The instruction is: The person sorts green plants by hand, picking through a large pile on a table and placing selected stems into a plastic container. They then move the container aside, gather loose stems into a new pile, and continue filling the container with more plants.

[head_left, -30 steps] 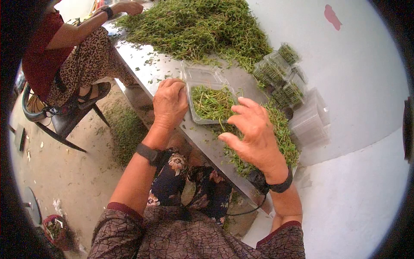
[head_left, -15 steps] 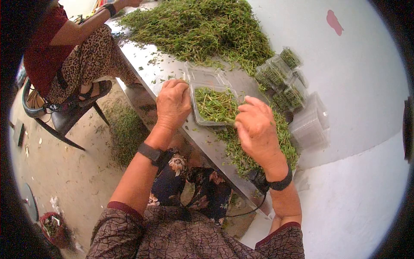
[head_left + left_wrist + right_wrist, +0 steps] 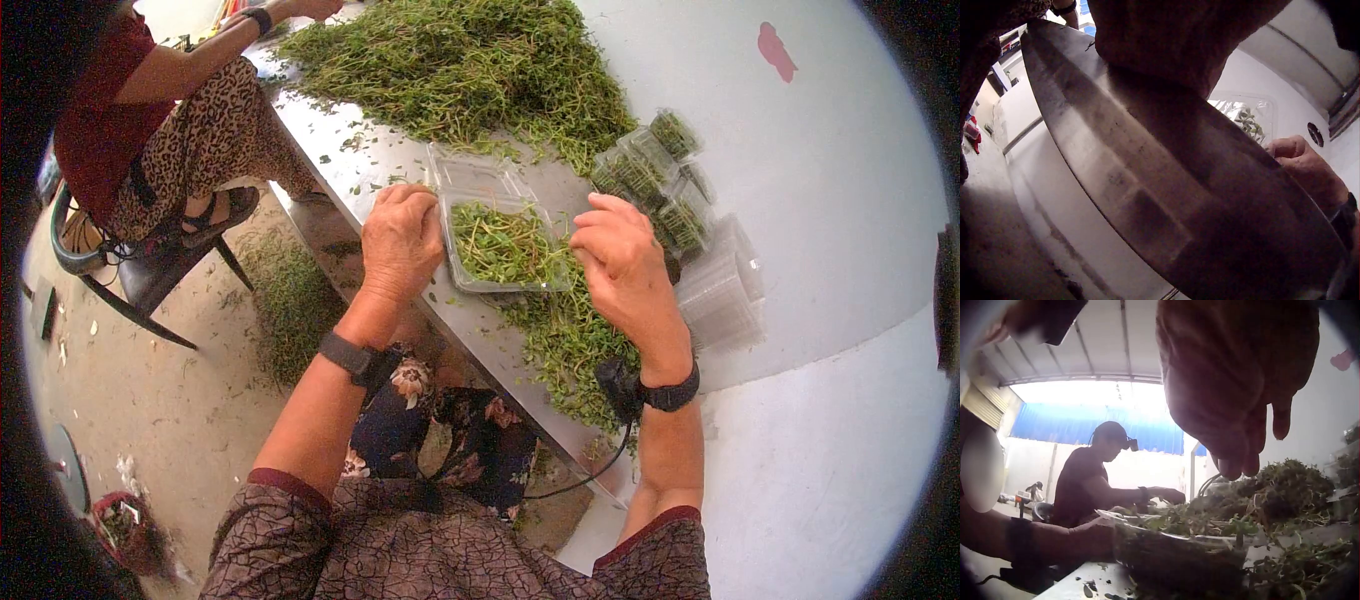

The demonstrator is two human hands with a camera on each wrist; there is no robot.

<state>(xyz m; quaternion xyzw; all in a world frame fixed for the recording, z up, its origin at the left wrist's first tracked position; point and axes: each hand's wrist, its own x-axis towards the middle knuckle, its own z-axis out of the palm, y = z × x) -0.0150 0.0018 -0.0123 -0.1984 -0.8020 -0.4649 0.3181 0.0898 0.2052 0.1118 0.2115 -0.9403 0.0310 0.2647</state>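
Note:
A clear plastic clamshell container [image 3: 480, 288] stands on the metal table with its lid [image 3: 480, 175] tipped back. Cut green sprigs [image 3: 505, 240] fill its base. My left hand [image 3: 400, 240] grips the container at its left side, fingers curled by the lid's hinge, with the thumb hidden. At the opposite side my right hand [image 3: 625, 265] has its thumb and fingertips drawn together, right beside the rim. In the right wrist view thin green stems [image 3: 1210, 482] run up to the fingertips of this hand, which pinch them above the container.
A large heap of greens [image 3: 470, 75] covers the table's far part; a smaller heap [image 3: 570, 350] lies under my right forearm. Filled containers [image 3: 650, 175] are stacked by the wall, near nested clear ones [image 3: 722, 285]. Another person [image 3: 150, 110] sits at the left.
My right hand closed its spread fingers at the container's near right corner, then moved right and slightly away from me. The left hand keeps its grip on the container.

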